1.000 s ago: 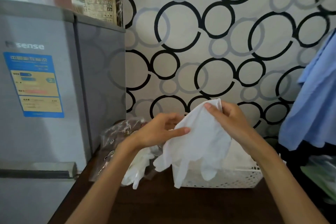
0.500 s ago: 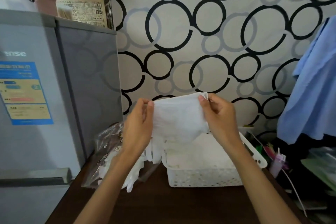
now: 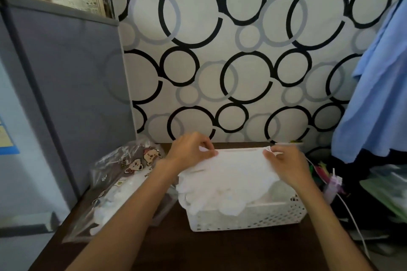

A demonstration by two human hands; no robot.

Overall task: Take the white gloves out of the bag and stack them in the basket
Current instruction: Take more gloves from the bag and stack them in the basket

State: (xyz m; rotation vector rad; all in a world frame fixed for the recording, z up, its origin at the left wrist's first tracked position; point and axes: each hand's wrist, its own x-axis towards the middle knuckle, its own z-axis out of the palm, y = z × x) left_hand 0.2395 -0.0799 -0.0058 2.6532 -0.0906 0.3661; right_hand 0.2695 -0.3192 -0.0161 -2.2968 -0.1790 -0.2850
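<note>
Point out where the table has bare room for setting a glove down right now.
The dark table is bare in front of the basket, between the two forearms, and in a thin strip behind it by the wall. Left is crowded by the bag; right by cables and clutter. Both hands, left hand and right hand, hold the glove over the basket.

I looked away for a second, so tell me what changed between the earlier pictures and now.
Both hands brought the white glove down from chest height onto the basket. The left hand shifted from the glove's side to pinch its cuff corner; the right hand still pinches the other corner. The bag of remaining gloves stayed left of the basket.
</note>
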